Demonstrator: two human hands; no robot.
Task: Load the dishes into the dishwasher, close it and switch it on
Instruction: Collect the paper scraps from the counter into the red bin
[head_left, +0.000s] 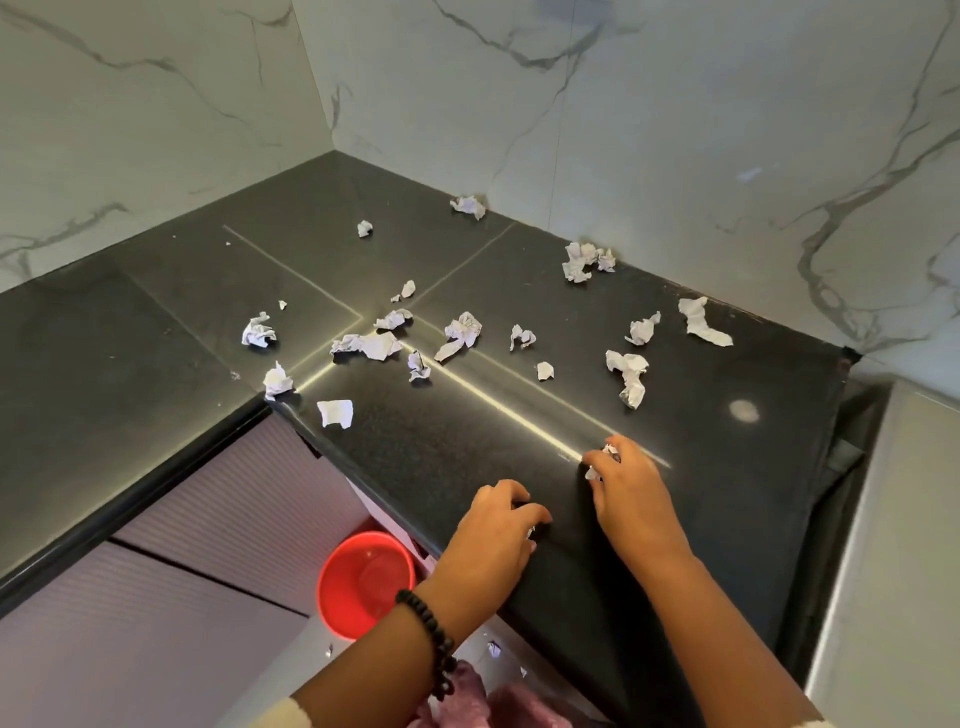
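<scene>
No dishes and no dishwasher are in view. Several crumpled white paper scraps (371, 344) lie scattered over a black stone countertop (457, 436). My right hand (631, 486) rests on the counter near its front edge, fingers closed on a small crumpled paper scrap (609, 452). My left hand (501, 525), with a black bead bracelet on the wrist, lies at the counter's front edge with its fingers curled on a tiny scrap (532, 532) that barely shows.
A red bucket (363, 582) stands on the floor below the counter edge, beside ribbed lilac cabinet fronts (208, 525). Marble-look walls (675, 104) close the corner behind. A steel surface (893, 545) adjoins the counter on the right. Small scraps (493, 648) lie on the floor.
</scene>
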